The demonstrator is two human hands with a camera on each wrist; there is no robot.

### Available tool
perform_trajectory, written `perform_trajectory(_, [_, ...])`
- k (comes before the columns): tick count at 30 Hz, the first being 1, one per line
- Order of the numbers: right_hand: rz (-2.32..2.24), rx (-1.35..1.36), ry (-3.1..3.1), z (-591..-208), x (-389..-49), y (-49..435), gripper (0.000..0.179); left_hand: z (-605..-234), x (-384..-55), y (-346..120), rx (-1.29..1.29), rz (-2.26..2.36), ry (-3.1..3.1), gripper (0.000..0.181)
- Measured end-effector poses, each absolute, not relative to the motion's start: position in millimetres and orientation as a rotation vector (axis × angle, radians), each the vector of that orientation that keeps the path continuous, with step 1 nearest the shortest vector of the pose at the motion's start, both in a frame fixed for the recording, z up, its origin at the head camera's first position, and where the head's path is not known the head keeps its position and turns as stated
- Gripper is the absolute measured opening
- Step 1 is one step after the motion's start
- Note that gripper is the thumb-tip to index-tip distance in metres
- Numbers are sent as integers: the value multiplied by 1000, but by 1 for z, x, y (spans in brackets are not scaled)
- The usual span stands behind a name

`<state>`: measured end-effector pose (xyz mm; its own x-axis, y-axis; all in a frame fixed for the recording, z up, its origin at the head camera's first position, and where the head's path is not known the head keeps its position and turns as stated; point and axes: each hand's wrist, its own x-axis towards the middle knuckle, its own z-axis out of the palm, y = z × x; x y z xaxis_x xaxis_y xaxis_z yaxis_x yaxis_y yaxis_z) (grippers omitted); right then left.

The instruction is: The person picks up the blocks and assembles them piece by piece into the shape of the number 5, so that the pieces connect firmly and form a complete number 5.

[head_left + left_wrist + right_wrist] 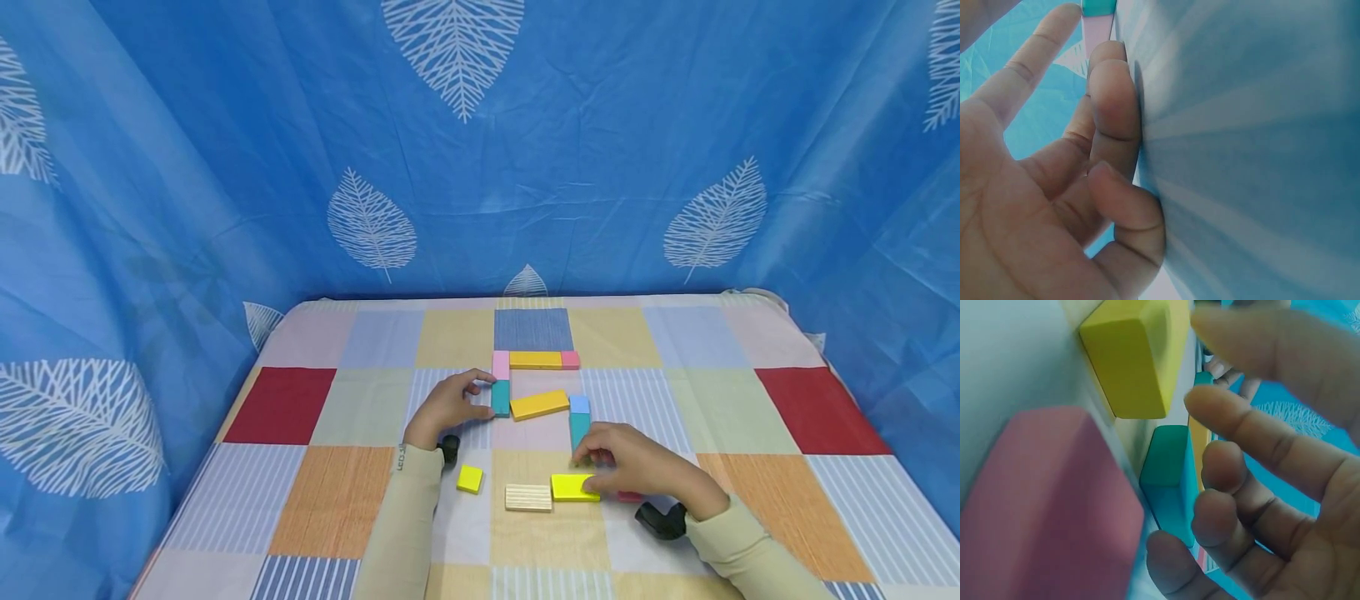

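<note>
My left hand (pixel 447 404) is at a teal block (pixel 500 399), its index fingertip and thumb tip at the block's left side. The left wrist view shows the index finger extended to the teal block (pixel 1098 6), the other fingers bent beside the cloth. My right hand (pixel 626 458) hovers over a yellow block (pixel 570 486), thumb tip right at its top. In the right wrist view, its loosely bent fingers stand apart, with nothing between them. Another teal block (pixel 1169 456) and a pinkish-red block (pixel 1054 506) lie near those fingers.
A pink block (pixel 501 364), an orange block (pixel 535 360) and a small pink-red block (pixel 570 360) form a corner. Inside lies a slanted orange block (pixel 540 405), near a blue block (pixel 579 404). A ridged wooden block (pixel 528 497) and small yellow block (pixel 469 479) lie nearer.
</note>
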<state>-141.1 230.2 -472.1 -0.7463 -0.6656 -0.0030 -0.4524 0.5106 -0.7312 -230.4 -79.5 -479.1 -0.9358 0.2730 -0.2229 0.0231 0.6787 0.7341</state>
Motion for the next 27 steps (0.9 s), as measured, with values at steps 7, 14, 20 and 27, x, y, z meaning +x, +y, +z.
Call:
perform_trajectory(7, [-984,-1017,2478,-472,-140,225,27,-479,-231,-80,250,1130,2575,48])
perform_trajectory(14, [-930,-976,2505,-471,-137,220,26,-479,-229,-79,223,1132,2570,49])
perform_trajectory(20, [-921,-948,2509,-471,-136,217,24,-478,-229,-80,255,1126,2580,50])
perform_trajectory(27, [-926,-931,2527,-471,-137,217,23,-479,-230,-81,282,1120,2587,51])
